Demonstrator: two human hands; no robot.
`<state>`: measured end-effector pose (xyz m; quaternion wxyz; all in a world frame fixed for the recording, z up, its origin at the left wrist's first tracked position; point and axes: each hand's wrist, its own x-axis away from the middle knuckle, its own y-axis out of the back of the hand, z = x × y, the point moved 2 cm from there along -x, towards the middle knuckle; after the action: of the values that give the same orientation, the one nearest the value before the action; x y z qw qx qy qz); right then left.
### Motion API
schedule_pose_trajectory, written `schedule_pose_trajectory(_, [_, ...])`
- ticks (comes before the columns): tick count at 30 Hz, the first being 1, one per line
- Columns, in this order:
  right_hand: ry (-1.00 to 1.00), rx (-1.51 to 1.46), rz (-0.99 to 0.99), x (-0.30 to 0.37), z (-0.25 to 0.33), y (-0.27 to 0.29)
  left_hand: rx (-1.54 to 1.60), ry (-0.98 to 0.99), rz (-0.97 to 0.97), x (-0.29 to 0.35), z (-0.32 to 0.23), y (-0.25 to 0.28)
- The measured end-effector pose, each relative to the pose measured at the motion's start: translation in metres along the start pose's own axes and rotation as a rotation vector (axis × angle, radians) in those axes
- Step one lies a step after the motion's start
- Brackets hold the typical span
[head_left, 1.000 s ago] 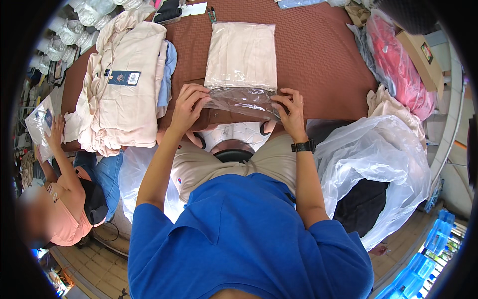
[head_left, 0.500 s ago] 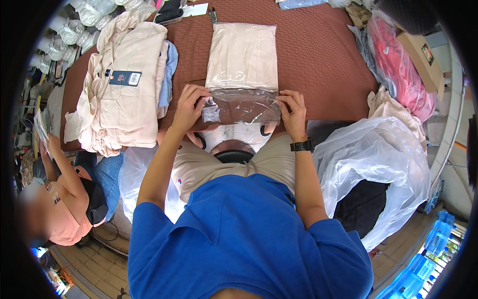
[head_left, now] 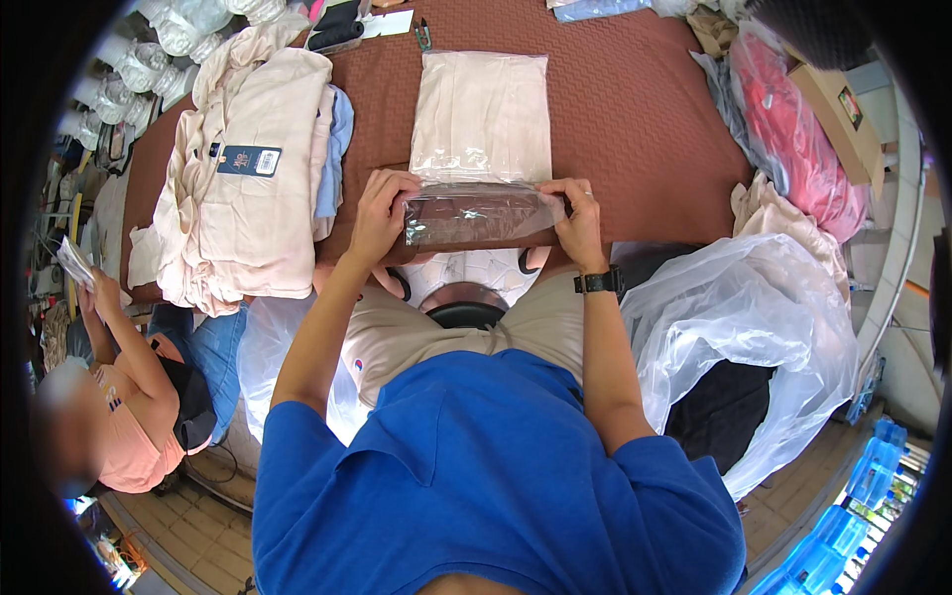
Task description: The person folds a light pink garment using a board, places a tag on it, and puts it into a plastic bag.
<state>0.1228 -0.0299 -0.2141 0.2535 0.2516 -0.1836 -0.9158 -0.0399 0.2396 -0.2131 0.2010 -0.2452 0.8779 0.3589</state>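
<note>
A folded beige garment lies on the table in a clear plastic bag, right in front of me. The bag's near end holds no cloth and stretches between my hands. My left hand pinches its left edge between thumb and fingers, just below the garment. On the opposite edge, my right hand grips the plastic in the same way, with a black watch on that wrist. The exact fingertip contact is partly hidden by the fingers.
A pile of beige clothes with a dark hang tag lies left on the brown tablecloth. Small scissors lie behind the bag. A large plastic sack stands right. A co-worker holds a packet at far left.
The bagged garment has slid slightly toward me. My right hand has moved a little left, and the bag's loose end looks flatter. The co-worker's packet has shifted left.
</note>
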Motion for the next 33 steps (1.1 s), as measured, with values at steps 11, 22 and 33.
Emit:
schedule_pose_trajectory(11, [0.006,0.116,-0.064,-0.003,-0.004,-0.004,0.035,0.263,-0.037,-0.002,0.019,-0.007])
schedule_pose_trajectory(22, [-0.080,0.181,-0.141,-0.014,-0.023,-0.014,-0.137,0.386,-0.093,-0.007,0.022,-0.021])
schedule_pose_trajectory(33, [-0.316,0.342,-0.155,-0.032,-0.012,-0.021,-0.247,0.467,-0.141,-0.014,0.015,-0.026])
